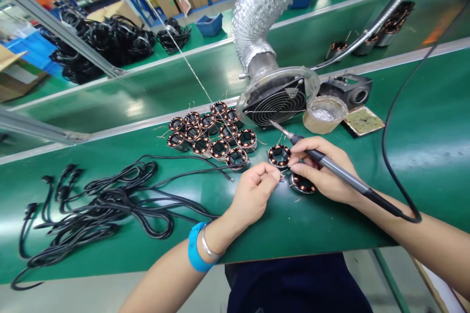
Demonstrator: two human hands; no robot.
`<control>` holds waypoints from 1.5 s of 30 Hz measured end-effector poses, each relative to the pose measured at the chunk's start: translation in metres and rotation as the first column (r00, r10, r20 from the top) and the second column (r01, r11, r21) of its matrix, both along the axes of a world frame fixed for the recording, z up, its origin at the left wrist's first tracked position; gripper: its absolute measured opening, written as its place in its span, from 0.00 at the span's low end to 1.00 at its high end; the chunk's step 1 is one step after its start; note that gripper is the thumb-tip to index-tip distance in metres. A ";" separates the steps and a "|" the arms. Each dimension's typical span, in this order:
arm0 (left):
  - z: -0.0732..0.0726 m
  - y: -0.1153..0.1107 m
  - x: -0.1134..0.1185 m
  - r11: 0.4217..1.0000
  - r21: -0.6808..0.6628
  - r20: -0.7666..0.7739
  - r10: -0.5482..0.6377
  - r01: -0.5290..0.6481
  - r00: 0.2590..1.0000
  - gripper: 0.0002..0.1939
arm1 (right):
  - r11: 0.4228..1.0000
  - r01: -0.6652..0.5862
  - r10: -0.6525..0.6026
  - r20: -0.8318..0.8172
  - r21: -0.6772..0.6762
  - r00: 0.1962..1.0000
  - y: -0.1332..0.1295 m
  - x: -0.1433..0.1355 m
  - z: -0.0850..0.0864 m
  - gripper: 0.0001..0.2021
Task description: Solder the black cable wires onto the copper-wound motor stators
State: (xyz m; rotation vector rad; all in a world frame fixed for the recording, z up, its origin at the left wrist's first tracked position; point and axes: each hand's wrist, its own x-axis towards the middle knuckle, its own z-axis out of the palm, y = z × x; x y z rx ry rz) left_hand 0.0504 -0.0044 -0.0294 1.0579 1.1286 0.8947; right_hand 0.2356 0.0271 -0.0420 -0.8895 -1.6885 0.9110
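My left hand (257,188) is closed in a pinch beside the stator coils, with thin wire ends (282,177) poking out past its fingertips. A black cable leads up to this hand from the left. In my right hand (328,173) is a soldering iron (340,167), its tip pointing up and left in front of the fan grille. The right thumb and fingertips come close together just above a stator (303,183) with copper windings, which they partly cover. Another stator (279,155) stands upright between the two hands. Whether the right fingertips also grip a wire, I cannot tell.
Several stators (219,148) stand grouped left of the fume extractor fan (277,102). A tangle of black power cables (125,200) covers the bench's left side. Right of the fan are a round pot (323,116), a soldering iron stand (347,90) and a sponge tray (364,121).
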 end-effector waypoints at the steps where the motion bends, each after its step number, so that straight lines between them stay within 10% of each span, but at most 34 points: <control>1: -0.001 0.001 0.001 1.000 0.011 0.002 0.002 -0.002 1.000 0.16 | 1.000 -0.013 0.013 -0.015 -0.009 1.000 0.000 0.000 -0.001 0.11; 15: -0.002 -0.001 -0.003 1.000 -0.019 -0.031 0.016 -0.016 0.999 0.14 | 0.947 0.035 -0.105 0.206 0.320 0.973 -0.028 0.033 0.037 0.17; 45: -0.004 -0.007 -0.002 0.999 -0.024 -0.029 -0.029 0.028 0.999 0.13 | 0.954 0.051 -0.107 0.175 0.297 0.979 -0.033 0.029 0.042 0.12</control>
